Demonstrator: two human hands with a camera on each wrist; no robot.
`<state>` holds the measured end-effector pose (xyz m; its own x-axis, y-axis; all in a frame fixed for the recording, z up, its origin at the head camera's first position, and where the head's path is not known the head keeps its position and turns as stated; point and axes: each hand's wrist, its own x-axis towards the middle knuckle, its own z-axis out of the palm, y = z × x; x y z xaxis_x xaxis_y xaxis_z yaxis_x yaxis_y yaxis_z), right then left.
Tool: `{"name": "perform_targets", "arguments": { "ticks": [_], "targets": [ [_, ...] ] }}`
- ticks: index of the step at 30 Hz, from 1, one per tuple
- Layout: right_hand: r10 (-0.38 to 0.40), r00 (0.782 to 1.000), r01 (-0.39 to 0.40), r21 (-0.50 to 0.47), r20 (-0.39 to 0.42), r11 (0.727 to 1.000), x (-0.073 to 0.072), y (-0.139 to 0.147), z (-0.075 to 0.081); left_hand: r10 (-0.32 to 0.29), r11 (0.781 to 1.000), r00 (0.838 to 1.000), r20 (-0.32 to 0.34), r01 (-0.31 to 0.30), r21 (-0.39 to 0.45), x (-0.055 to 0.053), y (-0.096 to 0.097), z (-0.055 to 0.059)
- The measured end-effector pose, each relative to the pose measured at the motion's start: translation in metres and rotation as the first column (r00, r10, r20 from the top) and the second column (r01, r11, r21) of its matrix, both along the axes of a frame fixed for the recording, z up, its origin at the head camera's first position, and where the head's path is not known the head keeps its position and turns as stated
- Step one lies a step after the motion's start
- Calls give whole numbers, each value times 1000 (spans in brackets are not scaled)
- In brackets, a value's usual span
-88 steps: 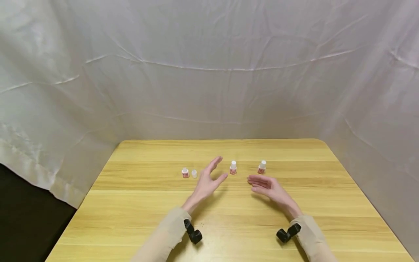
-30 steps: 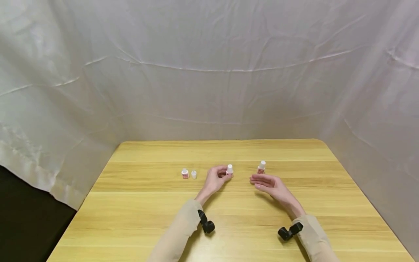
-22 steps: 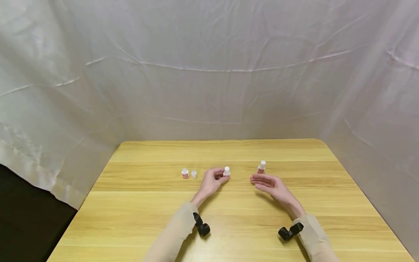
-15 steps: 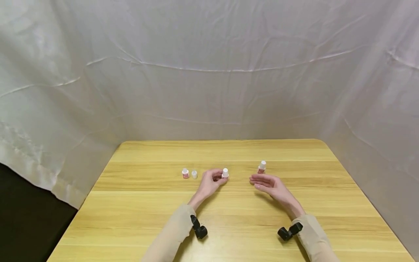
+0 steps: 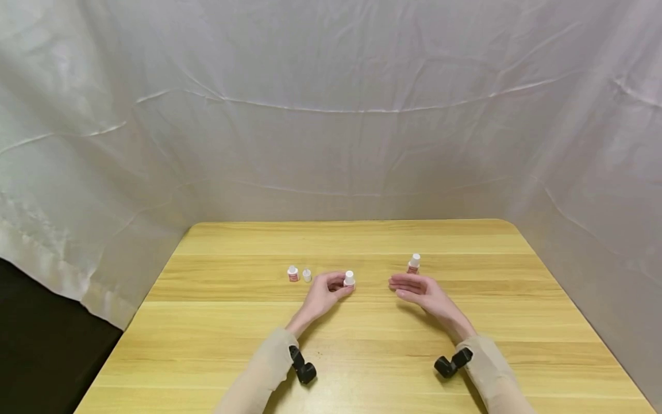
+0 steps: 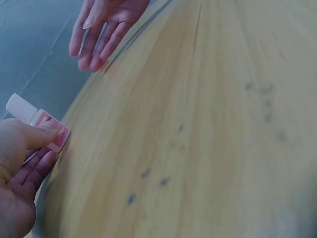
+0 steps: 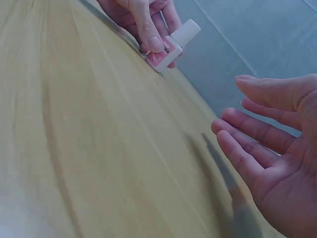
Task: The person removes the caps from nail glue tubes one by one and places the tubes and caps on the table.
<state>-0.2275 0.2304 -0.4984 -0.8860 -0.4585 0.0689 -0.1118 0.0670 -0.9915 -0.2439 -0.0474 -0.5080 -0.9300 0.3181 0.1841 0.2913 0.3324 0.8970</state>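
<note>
My left hand pinches a small white bottle with a pink-red label and a tall white cap, thumb on one side and fingers on the other. In the left wrist view the bottle stands low at the wood surface, thumb across its label. My right hand holds nothing; its fingers are extended, with the thumb apart from them, as the right wrist view also shows. Just beyond the right fingers stands a second capped bottle, its lower end partly hidden by them.
Left of my left hand stands a third bottle with its cap off, beside a loose white cap with a thin stem pointing up. All are on a wooden table. Pale grey cloth hangs behind and at both sides.
My left hand has reached the middle bottle, gripped it and brought it left and nearer to me, still upright. The right hand has barely shifted; the other bottles and the cap stay put.
</note>
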Motion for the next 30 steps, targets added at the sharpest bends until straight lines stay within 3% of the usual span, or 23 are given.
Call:
{"name": "perform_targets", "arguments": {
  "ticks": [5,9,12,16,19,24,30],
  "targets": [
    [33,999,-32,-21,16,999,-4,-8,7,-46,998,999,1,46,33,11,-7,20],
    [52,999,-52,-6,-4,999,-8,-13,12,-74,997,997,20,74,17,14,-12,26],
    [60,998,-60,4,-8,998,-9,-16,13,-89,996,996,29,88,19,14,-14,25],
    [61,998,-60,19,-30,998,-9,-21,14,-82,996,996,20,81,32,5,-15,7],
    [57,997,-56,30,-51,998,-10,-24,14,-69,996,997,23,68,49,4,-15,3],
    [62,996,-60,37,-67,998,-12,-28,16,-81,995,996,46,78,67,11,-15,21],
    [78,993,-75,46,-84,996,-16,-31,18,-76,994,997,25,74,79,4,-13,14]
  ]
}}
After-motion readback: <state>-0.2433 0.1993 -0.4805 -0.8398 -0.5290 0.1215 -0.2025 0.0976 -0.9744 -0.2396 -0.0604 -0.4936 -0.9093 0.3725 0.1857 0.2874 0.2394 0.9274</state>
